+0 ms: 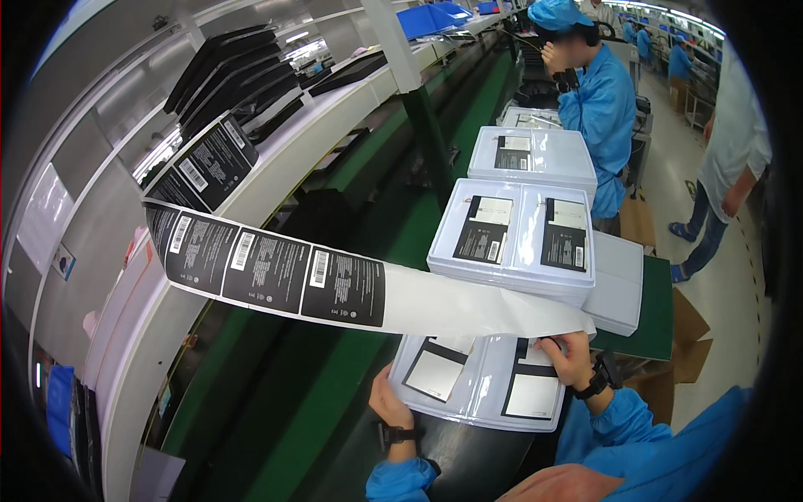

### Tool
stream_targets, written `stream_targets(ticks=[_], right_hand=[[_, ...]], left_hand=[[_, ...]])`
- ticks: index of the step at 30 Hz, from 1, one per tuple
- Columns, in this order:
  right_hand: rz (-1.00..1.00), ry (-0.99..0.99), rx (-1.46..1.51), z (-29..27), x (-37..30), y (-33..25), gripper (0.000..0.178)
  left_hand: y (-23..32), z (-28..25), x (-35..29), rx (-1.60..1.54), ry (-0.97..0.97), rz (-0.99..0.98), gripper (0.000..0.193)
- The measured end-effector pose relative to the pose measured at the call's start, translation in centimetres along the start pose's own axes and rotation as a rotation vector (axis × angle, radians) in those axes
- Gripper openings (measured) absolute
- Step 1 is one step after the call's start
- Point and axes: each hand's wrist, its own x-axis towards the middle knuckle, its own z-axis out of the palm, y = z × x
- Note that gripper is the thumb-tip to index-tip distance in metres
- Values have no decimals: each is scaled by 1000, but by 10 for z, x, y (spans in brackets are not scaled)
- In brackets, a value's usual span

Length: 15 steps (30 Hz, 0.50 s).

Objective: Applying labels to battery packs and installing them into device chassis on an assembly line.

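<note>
A white plastic tray (478,393) lies in front of me, holding two flat silver-and-black packs that look like batteries, a left pack (435,374) and a right pack (531,395). My left hand (391,403) is closed around the tray's left edge. Over the tray's right side, my right hand (573,360) has its fingers drawn together at the dark upper part of the right pack; what they pinch is not clear. A long strip of black labels (276,272) on white backing runs from the left, its bare end covering the tray's far edge beside my right hand.
Beyond the strip stands a stack of white trays (516,276) holding similar packs, with another tray stack (535,171) farther back. Black trays (230,79) fill the left shelf. A green conveyor belt (251,368) runs alongside. A co-worker in blue (598,109) sits beyond the trays.
</note>
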Motion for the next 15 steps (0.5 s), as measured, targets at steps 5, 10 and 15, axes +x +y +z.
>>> stream_targets(ticks=[5,10,15], right_hand=[[82,-6,65,1,2,-7,11],[-31,33,15,-6,6,0,11],[-145,54,73,-9,8,19,8]], left_hand=[[-6,-9,6,-37,-45,-56,40],[30,-42,56,12,-310,-259,38],[25,23,165,261,-315,428,27]])
